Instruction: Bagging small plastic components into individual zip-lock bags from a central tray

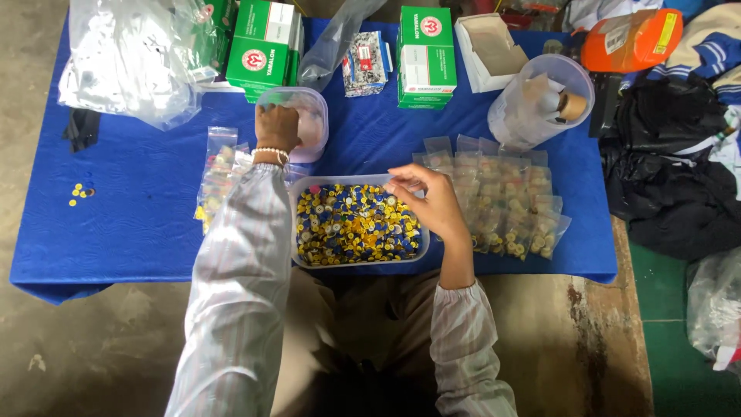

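Hands [278,127] [432,199] over glossy round buttons [351,224].

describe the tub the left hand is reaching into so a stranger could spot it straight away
On the blue table, look just beyond the clear tray of mixed buttons. The left hand dips into a small clear square tub there, much smaller than the tray and squatter than the tall tub to the right.

Clear plastic tub [417,249], blue cloth [131,216]

One head-worn view only, we look steeply down from above our own seated lap, facing forward over the blue counter [139,224], close enough that our sleeves fill the lower frame, the counter's far edge near the top, floor at both sides
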